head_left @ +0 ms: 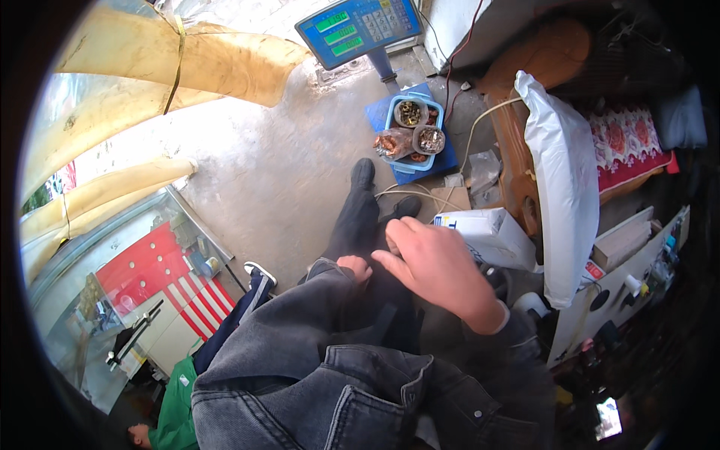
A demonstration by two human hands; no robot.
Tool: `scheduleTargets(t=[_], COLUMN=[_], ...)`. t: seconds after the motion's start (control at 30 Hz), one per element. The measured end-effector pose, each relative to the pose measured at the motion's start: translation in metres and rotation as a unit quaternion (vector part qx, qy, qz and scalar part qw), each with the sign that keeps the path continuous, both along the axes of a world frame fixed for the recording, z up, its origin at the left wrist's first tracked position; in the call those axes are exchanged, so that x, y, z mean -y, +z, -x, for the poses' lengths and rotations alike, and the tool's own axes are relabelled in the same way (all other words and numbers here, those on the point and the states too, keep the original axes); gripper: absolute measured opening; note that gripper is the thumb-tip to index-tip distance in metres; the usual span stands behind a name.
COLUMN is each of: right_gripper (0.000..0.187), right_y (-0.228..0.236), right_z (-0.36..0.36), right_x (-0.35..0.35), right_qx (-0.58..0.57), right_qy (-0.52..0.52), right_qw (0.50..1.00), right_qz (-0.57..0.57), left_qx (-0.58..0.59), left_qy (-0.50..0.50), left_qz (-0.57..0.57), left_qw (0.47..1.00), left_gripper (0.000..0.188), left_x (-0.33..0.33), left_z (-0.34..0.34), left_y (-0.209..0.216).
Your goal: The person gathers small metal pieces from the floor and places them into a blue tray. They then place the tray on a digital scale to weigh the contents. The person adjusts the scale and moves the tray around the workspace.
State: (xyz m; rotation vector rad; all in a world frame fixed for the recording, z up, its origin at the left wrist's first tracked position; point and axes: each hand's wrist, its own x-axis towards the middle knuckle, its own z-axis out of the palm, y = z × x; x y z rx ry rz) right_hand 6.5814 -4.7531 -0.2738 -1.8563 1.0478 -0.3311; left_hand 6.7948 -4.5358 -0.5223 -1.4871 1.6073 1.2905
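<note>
My left hand (355,268) rests low over my lap by the grey denim sleeve, its fingers curled in with nothing seen in them. Raised over my right thigh, my right hand (436,261) shows its back; the fingers bend loosely downward and the thumb stands apart from them. No object shows in it, though the palm is hidden. Beyond my shoes, a light-blue plastic basket (421,166) stands on the blue platform of a scale (442,160). In the basket are round tubs (430,139) of small dark and brown pieces, and a clear bag (393,143) of reddish-brown food.
The scale's blue display panel (358,31) rises at the back. To my right stand a white box (491,234), a long white plastic bag (559,187) and a wooden seat (517,161). A glass case (71,281) and a person in green (177,405) are at left. Cords cross the floor.
</note>
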Motion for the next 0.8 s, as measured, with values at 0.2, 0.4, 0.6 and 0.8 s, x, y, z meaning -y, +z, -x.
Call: scheduleTargets(t=[0.2,0.4,0.6,0.8], right_gripper=[0.022,0.023,0.012,0.013], right_y=[0.134,0.151,0.134,0.099], right_z=[-0.037,-0.061,-0.074,-0.095], right_x=[0.039,0.038,0.045,0.028], right_qx=[0.25,0.128,0.076,-0.025], right_qy=[0.04,0.002,-0.193,-0.167], right_qw=[0.959,0.948,0.935,0.909], right_qz=[0.127,0.293,0.288,0.381], left_qx=[0.006,-0.016,-0.016,0.001], left_qy=[0.012,0.027,0.037,0.038], left_qz=[-0.022,-0.014,-0.014,-0.035], left_qw=[1.0,0.999,0.999,0.999], left_gripper=[0.035,0.039,0.036,0.038], left_x=[-0.001,0.003,0.001,-0.007], left_z=[-0.006,-0.008,-0.012,-0.023], left_y=[-0.006,0.0,-0.003,0.003])
